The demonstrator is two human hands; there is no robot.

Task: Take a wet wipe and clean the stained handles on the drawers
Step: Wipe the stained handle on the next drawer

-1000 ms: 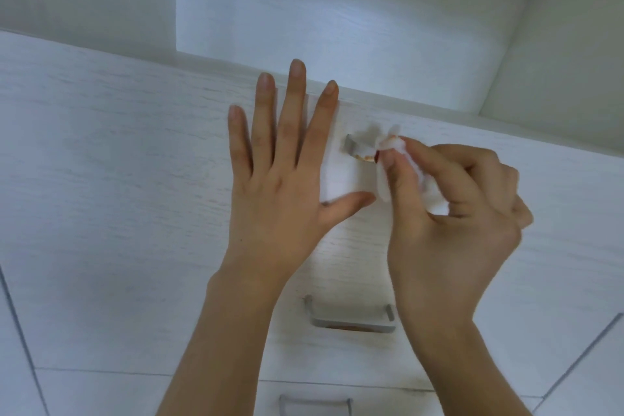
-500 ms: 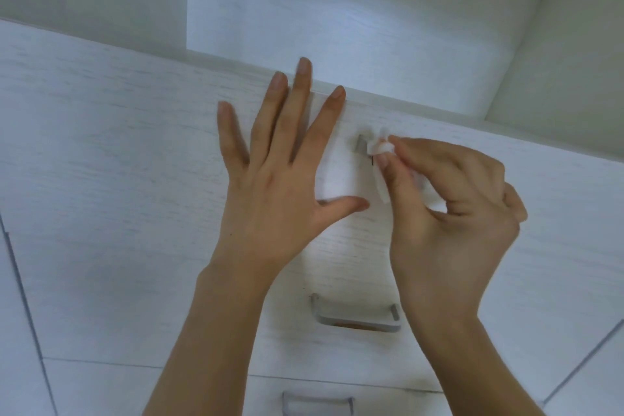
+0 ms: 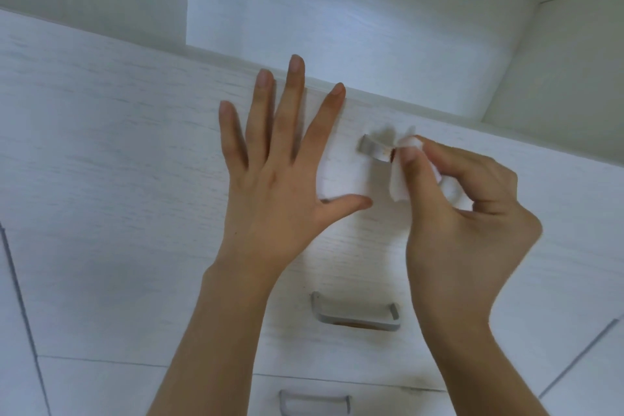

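Observation:
My right hand [image 3: 462, 223] pinches a white wet wipe [image 3: 400, 182] around the top drawer's grey metal handle [image 3: 373, 149], whose right part the wipe and my fingers hide. A reddish-brown stain shows on the handle right beside the wipe. Flat against the white drawer front [image 3: 135, 152], just left of that handle, lies my left hand [image 3: 280, 172] with its fingers spread and straight. Below, a second grey handle [image 3: 354, 314] has a brown stain along its lower edge. A third handle [image 3: 314, 400] peeks in at the bottom edge.
Above the drawers runs a white recessed shelf [image 3: 337, 10] with a side wall at the right. Dark gaps separate the drawer stack from white panels on the left and right.
My right hand slid the wipe to the right along the top handle, uncovering more of the handle's left end. The left hand stayed flat on the drawer front.

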